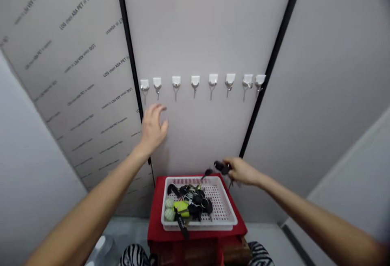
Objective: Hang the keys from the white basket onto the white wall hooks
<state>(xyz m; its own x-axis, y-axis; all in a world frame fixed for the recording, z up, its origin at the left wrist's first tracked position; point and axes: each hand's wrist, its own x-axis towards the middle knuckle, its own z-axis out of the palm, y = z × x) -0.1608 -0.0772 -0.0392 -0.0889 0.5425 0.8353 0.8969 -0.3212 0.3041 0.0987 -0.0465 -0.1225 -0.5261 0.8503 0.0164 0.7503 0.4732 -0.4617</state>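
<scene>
My left hand (154, 127) is raised just below the leftmost wall hooks (157, 83). It holds nothing, with the fingers curved and thumb apart. At the right, my right hand (240, 170) grips a bunch of black keys (224, 167) above the back right corner of the basket. A dark key (208, 172) dangles beside that bunch; whether it is joined to it I cannot tell. Inside the white plastic basket (224, 207) lies a heap of keys (198, 197) with rings and black fobs. Two pale green balls (169, 209) and a yellow-green tag (182, 208) lie at its left.
The basket stands on a red-covered stand (155, 221) against the wall. Several white hooks with metal ends line the grey wall panel (198, 136) between two black strips (129, 46). Side walls close in left and right. Zebra-striped knees (134, 256) flank the stand.
</scene>
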